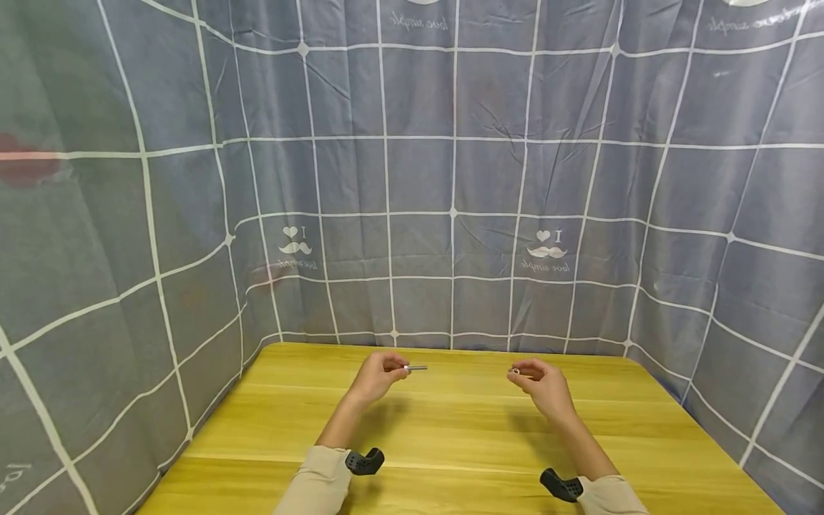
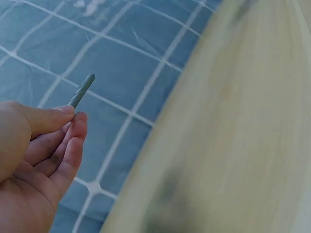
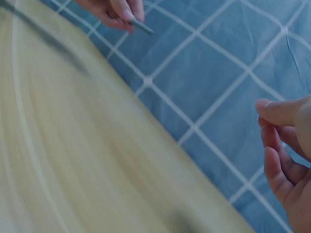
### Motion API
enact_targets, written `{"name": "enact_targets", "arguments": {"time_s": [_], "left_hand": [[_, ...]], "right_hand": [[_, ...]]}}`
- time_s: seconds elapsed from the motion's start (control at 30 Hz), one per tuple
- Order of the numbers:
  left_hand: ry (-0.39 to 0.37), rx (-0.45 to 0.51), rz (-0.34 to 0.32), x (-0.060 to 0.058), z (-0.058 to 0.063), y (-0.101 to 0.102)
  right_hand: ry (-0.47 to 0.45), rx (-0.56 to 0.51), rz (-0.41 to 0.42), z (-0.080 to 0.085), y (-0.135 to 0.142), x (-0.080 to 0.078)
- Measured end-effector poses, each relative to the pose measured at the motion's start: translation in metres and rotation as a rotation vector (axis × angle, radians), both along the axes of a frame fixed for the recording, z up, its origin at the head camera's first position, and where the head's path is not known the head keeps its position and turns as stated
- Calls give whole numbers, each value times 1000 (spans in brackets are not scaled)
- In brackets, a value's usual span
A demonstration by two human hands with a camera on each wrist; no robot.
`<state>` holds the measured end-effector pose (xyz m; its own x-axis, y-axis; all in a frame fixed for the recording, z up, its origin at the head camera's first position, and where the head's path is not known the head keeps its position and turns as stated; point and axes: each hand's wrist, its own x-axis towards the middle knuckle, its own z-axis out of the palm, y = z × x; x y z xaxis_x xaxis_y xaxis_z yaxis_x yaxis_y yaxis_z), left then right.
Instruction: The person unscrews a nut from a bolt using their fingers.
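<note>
Between thumb and fingertips, my left hand (image 1: 375, 379) pinches a metal bolt (image 1: 418, 368) by one end. In the left wrist view the threaded shank of the bolt (image 2: 82, 90) sticks out past the fingertips; the gripped end is hidden. Across from it, my right hand (image 1: 547, 386) pinches a small silvery nut (image 1: 516, 370), which shows as a tiny ring at the fingertips in the head view. From the right wrist the thumb and fingers cover the nut. Both hands are raised above the table, well apart, with the bolt's free end pointing toward the right hand.
A yellow wood-grain table (image 1: 450, 443) spreads under both hands, their shadows falling on it. Grey curtains (image 1: 418, 179) with white grid lines stand behind the table and along both sides. Each wrist wears a black camera mount (image 1: 365, 462) by a beige sleeve.
</note>
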<state>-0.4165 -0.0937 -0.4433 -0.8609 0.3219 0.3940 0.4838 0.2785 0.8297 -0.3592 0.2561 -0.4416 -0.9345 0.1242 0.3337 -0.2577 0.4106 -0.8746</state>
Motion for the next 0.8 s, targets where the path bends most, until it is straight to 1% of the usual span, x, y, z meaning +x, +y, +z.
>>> {"name": "enact_targets", "arguments": {"time_s": [0.07,0.2,0.33,0.57,0.67,0.8], "left_hand": [[-1,-27,5,-4,-5,-4],[-19,-65,10,-10,-14,-11],[-43,-103,25,-15,-25,-16],[-60,-173,111,-27,-46,-29],[-24,-221,104,-31,-50,-32],[57,-299,77,-34,-48,-31]], "right_hand": [[-10,20,-21,-6,12,0],[-22,109,-53,-19,34,-1],[-43,169,-73,-31,50,-3],[-59,242,-170,-55,63,-13],[-68,275,-197,-62,66,-17],[-106,359,-223,-64,70,-18]]}}
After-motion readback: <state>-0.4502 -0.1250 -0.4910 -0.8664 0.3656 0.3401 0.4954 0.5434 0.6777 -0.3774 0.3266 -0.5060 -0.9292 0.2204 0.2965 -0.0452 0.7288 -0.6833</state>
